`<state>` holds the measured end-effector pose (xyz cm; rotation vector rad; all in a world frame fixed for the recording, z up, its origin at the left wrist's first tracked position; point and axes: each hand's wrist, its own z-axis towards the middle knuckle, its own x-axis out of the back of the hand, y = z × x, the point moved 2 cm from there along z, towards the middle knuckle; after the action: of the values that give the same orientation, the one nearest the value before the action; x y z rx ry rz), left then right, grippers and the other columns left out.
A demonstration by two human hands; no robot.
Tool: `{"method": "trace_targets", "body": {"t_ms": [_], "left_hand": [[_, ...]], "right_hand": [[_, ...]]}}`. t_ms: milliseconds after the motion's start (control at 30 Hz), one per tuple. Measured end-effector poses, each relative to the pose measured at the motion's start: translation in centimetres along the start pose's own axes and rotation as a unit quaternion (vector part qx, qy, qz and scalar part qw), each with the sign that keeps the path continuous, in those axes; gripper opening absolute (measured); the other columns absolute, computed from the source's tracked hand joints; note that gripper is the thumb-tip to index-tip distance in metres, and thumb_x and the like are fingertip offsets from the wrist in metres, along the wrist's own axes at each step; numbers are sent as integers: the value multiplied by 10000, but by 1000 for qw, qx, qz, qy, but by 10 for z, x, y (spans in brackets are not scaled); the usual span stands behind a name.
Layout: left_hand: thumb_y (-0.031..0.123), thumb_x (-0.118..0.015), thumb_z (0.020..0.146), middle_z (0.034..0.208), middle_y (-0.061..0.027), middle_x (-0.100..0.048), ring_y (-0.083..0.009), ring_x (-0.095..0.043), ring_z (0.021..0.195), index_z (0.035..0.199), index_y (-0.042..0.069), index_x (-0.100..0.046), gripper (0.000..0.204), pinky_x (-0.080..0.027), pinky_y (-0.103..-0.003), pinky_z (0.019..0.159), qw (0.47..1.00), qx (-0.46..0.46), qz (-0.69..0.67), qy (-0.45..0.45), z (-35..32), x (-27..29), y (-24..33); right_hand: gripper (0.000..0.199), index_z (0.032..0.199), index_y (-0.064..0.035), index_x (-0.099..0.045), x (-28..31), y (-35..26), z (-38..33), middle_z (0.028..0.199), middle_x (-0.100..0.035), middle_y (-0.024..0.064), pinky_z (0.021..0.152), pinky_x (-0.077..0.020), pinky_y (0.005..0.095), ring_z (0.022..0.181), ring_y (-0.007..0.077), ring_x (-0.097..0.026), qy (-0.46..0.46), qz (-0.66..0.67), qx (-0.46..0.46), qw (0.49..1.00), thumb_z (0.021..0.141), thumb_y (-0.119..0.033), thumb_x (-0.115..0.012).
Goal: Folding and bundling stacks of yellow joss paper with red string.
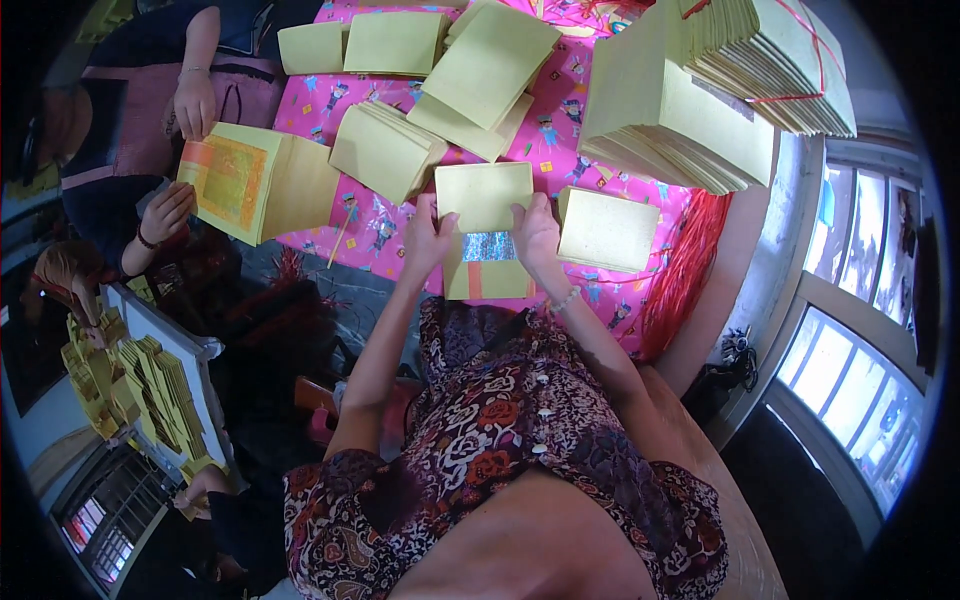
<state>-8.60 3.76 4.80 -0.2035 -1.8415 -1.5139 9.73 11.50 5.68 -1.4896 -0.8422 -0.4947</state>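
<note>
Between my two hands is a small block of yellow paper (pixel 485 195), its plain face toward me. My left hand (pixel 430 235) is closed on its left edge, thumb on the face, and my right hand (pixel 537 235) grips the right edge the same way. Just below it, at the table's near edge, lies a yellow sheet (pixel 508 281) with a shiny silver patch and an orange stripe, partly covered by the block. Right beside my right hand sits another small yellow paper stack (pixel 608 229). I cannot tell how many sheets my hands hold.
A pink patterned cloth (pixel 385 235) covers the table. Yellow paper stacks (pixel 388 150) lie beyond my hands; taller bundles (pixel 770 60), one tied with red string, stand far right. Red strands (pixel 690 270) hang at the right edge. At left, a co-worker's hands (pixel 180 205) hold printed yellow sheets (pixel 232 180).
</note>
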Motion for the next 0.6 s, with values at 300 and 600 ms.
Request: {"method": "trace_targets", "body": {"t_ms": [300,600], "left_hand": [[200,-676,808,783,-121,-609,-318,-626,696,1112,74,-404,427,-466,-431,602,999,38,2,33,3,-13,10],[158,-661,807,840,-190,-631,-397,-623,764,1139,73,-354,460,-457,-486,650,997,63,35,36,16,-25,14]], "right_hand": [[319,984,18,-433,1,7,12,947,-568,253,680,-510,482,819,427,-604,2,-21,-14,1000,858,-219,-605],[326,964,33,-452,-8,20,33,917,-588,256,685,-513,483,809,423,-614,-18,-41,-21,999,860,-236,-603]]}}
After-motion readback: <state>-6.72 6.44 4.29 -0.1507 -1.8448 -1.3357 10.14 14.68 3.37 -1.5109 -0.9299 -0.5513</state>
